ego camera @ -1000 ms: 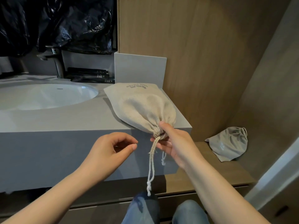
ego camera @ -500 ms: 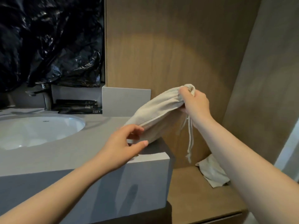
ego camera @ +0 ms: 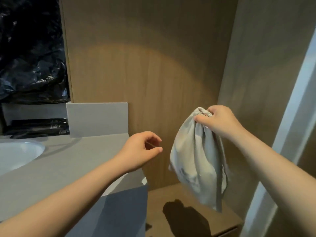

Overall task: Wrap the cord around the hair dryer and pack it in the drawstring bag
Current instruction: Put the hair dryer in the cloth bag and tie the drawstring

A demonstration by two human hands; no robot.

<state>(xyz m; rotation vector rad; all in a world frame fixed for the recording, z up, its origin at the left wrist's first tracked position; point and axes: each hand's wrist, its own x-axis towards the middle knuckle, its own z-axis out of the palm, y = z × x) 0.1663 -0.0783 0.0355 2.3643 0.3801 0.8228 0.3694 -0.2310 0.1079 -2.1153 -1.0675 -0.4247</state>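
Bag (ego camera: 196,159) is swinging off the counter (ego camera: 68,159), now hanging over the shelf (ego camera: 159,194). Right hand (ego camera: 220,123) is clamping its cinched neck; left hand (ego camera: 142,149) is hovering empty, fingers loosely curled. Packing is probably finished, with only stowing remaining.

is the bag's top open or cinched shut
Cinched shut: the right hand grips the gathered neck of the bag, which hangs below it.

Light: dim and warm, pooling in an arc on the wall (ego camera: 145,74).
Shadow: the bag (ego camera: 196,159) is casting a dark patch on the shelf (ego camera: 160,195).
Blur: the bag's lower end is smearing.
Edges: the right frame (ego camera: 290,108) is bowing.
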